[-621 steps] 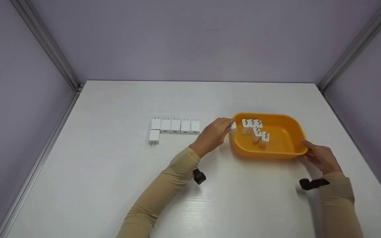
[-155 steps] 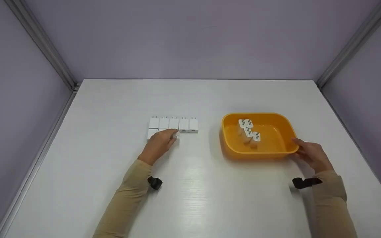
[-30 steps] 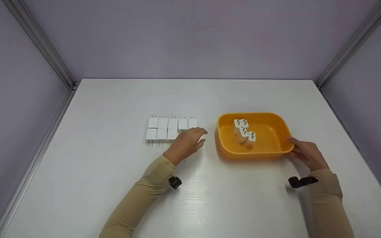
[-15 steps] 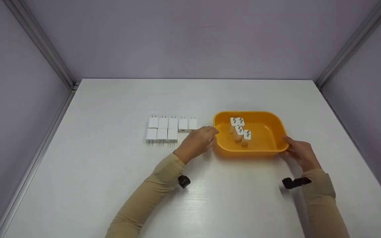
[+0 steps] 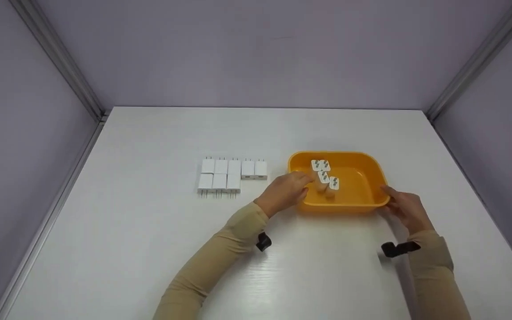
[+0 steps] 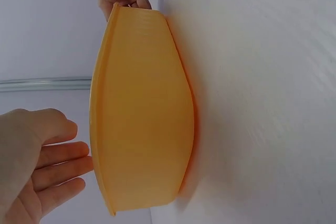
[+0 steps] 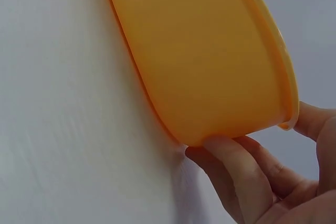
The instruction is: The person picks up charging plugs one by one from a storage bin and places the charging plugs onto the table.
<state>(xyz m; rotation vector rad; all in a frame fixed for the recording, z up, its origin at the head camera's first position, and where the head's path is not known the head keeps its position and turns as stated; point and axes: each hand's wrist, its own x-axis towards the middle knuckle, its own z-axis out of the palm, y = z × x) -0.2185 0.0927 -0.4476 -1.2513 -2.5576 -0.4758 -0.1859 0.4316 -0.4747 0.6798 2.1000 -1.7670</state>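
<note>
An orange plastic bin (image 5: 357, 184) stands on the white table, right of centre. Several white charger plugs (image 5: 334, 183) stand in its left half, prongs up. My left hand (image 5: 285, 191) reaches over the bin's left rim, fingertips near those plugs. In the left wrist view, the left hand's fingers (image 6: 62, 174) are loosely extended with nothing between them; the plugs are hidden behind the bin wall. My right hand (image 5: 409, 211) grips the bin's right front corner. The right wrist view shows its thumb at the rim and its other fingers (image 7: 236, 169) under the outer wall.
Left of the bin, several white charger plugs lie flat in two touching rows. The back row (image 5: 234, 167) has prongs pointing away; the shorter front row (image 5: 219, 181) has prongs toward me. Grey-lilac walls (image 5: 256, 58) bound the table behind and at both sides.
The front row has grown to three plugs, and fewer are in the bin. Over the last second my left hand has moved right, over the bin, which has slid left with my right hand.
</note>
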